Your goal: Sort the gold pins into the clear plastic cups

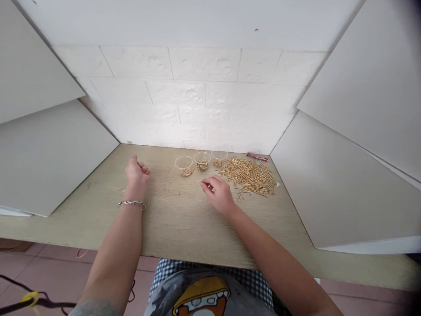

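My left hand (pixel 136 172) is at the left of the table with its fingers curled in. What it may hold is hidden. My right hand (pixel 217 192) pinches thumb and forefinger together near the middle; a tiny thin tip seems to show there, too small to name. Beyond it stand three clear plastic cups: the left cup (pixel 184 163), the middle cup (pixel 201 159) and the right cup (pixel 219 155), each with small gold-coloured parts at the bottom. Just right of my right hand spreads a pile of thin gold-coloured metal pins (pixel 251 175).
A red tube-like item (pixel 257 156) lies behind the pile. White panels stand at the left (pixel 55 153) and right (pixel 355 184) of the wooden table (pixel 184 228), and a white brick-pattern wall (pixel 190 92) closes the back. Black cables (pixel 49 303) hang at lower left.
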Tool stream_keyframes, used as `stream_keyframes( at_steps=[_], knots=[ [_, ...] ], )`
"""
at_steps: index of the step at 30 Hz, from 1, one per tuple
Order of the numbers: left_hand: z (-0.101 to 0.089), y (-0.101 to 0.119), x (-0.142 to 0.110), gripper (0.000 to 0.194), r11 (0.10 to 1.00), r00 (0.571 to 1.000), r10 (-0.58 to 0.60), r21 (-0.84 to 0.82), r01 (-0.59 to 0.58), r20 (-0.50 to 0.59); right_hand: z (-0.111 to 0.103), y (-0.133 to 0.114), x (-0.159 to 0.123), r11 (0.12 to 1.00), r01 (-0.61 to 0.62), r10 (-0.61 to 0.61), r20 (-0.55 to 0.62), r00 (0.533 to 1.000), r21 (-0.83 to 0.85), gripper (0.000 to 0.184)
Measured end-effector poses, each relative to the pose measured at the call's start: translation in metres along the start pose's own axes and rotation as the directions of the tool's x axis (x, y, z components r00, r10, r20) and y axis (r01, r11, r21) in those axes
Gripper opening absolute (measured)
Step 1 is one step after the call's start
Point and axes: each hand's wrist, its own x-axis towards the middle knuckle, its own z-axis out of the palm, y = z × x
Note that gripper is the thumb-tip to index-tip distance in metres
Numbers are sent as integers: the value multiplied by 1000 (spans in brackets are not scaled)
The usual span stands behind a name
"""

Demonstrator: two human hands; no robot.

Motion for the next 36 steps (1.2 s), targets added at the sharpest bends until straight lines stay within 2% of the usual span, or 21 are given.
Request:
stream_keyframes(
  at_steps=[4,7,10,12,16,18,23,30,34,36],
  knots=[
    [4,2,-3,30,983,987,-8,-181,-21,-160,1,2,0,1000,2,-2,-2,1000,3,18],
    [5,3,-4,30,979,984,22,-197,-57,-179,1,3,-1,1000,8,-8,0,1000,-12,18],
    [6,2,-4,33,980,987,35,-187,-65,-157,2,3,-1,1000,12,-12,5,1000,-21,18],
    [7,0,-3,33,976,994,21,-215,-43,-105,2,2,-1,1000,17,-17,3,1000,-26,18],
    [12,-2,-1,19,944,998,-21,-327,38,56,1,2,-1,999,23,-23,6,1000,-33,18],
    [15,-4,0,11,936,995,-15,-349,48,98,1,2,-1,999,22,-21,9,1000,-36,18],
    [16,-11,1,31,946,973,121,-320,-52,198,0,2,-1,998,28,-28,15,999,-51,19],
    [12,-11,2,17,936,981,175,-322,-139,84,0,2,0,997,36,-37,-14,999,-74,17],
    [15,-9,-1,26,942,981,162,-314,-121,107,0,2,0,997,30,-30,2,1000,-69,17],
    [16,-9,-3,24,950,981,139,-298,-93,137,-1,2,0,997,30,-30,5,1000,-72,18]
  ],
)
